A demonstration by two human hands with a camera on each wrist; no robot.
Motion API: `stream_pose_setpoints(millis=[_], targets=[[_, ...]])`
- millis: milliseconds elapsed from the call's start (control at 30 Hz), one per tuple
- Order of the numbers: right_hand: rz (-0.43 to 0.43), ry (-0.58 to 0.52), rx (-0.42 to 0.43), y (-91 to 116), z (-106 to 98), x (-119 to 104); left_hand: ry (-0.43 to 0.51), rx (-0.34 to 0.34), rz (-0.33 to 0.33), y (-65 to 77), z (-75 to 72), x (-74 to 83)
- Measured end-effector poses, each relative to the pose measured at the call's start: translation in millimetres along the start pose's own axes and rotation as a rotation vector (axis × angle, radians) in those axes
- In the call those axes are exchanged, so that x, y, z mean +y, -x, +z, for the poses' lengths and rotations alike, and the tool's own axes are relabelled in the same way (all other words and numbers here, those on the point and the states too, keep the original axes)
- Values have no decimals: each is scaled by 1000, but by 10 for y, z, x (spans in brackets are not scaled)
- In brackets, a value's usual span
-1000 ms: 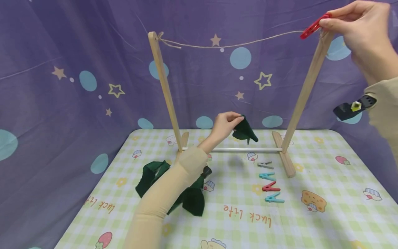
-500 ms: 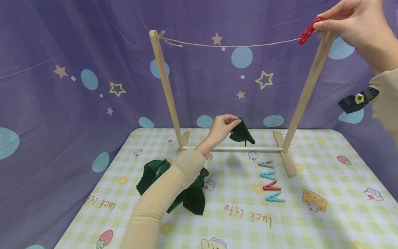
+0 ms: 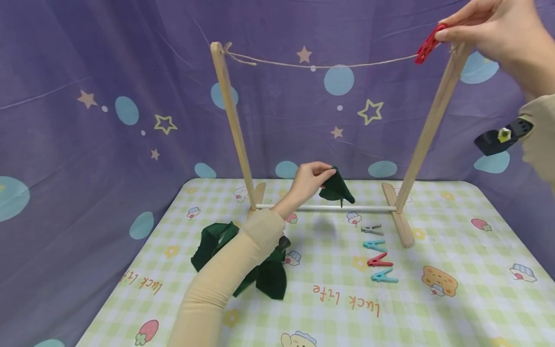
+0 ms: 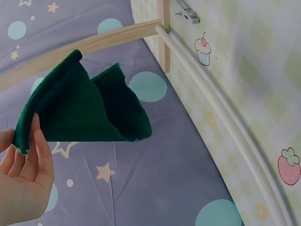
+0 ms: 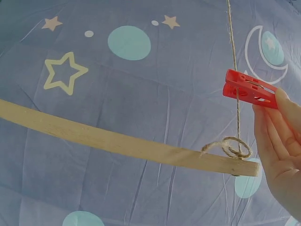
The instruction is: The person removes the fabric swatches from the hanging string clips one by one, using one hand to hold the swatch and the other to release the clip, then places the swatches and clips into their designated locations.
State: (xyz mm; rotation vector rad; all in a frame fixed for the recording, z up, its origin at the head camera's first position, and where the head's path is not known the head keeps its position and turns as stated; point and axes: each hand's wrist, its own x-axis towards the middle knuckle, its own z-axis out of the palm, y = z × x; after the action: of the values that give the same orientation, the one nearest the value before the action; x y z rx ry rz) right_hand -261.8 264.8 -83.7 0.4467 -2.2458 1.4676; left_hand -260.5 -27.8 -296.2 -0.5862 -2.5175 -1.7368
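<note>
My right hand [image 3: 505, 41] pinches a red clothespin [image 3: 429, 46] at the right end of the twine line [image 3: 329, 65]. In the right wrist view the clothespin [image 5: 249, 88] sits across the twine [image 5: 233, 52], just beyond the knot by the post top. My left hand [image 3: 309, 179] pinches a dark green piece of cloth [image 3: 336, 187] by its edge, low between the posts. In the left wrist view that cloth [image 4: 70, 103] hangs folded from thumb and fingers, above the white rod [image 4: 211, 96].
Two wooden posts [image 3: 234, 130] carry the twine, joined below by a white rod [image 3: 347, 208]. More dark green cloth [image 3: 270, 279] lies partly under my left forearm. Several clothespins, such as a red one [image 3: 379, 260], lie in a column near the right foot [image 3: 401, 226].
The red clothespin has tilted steeper and shifted slightly left on the twine with my right hand. My left hand and the green cloth have lowered a little.
</note>
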Motion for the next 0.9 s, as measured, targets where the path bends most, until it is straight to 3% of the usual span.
stream_pose_setpoints(millis=[133,300,500,733,900], targets=[[26,-67,50,-13,-7,-29,-3,-17,-4,13,-7,-10],[-27,-198,115,-16,-3,-49,-13,-58,-28,58,-50,-33],[-99,-235,111,78,29,-34,-31,-123,-53,126,-147,-99],[-48,-76,52,256,81,123,-123,-145,-65,225,-262,-67],[2,-28,-6,375,135,220,-164,-153,-66,263,-312,-131]])
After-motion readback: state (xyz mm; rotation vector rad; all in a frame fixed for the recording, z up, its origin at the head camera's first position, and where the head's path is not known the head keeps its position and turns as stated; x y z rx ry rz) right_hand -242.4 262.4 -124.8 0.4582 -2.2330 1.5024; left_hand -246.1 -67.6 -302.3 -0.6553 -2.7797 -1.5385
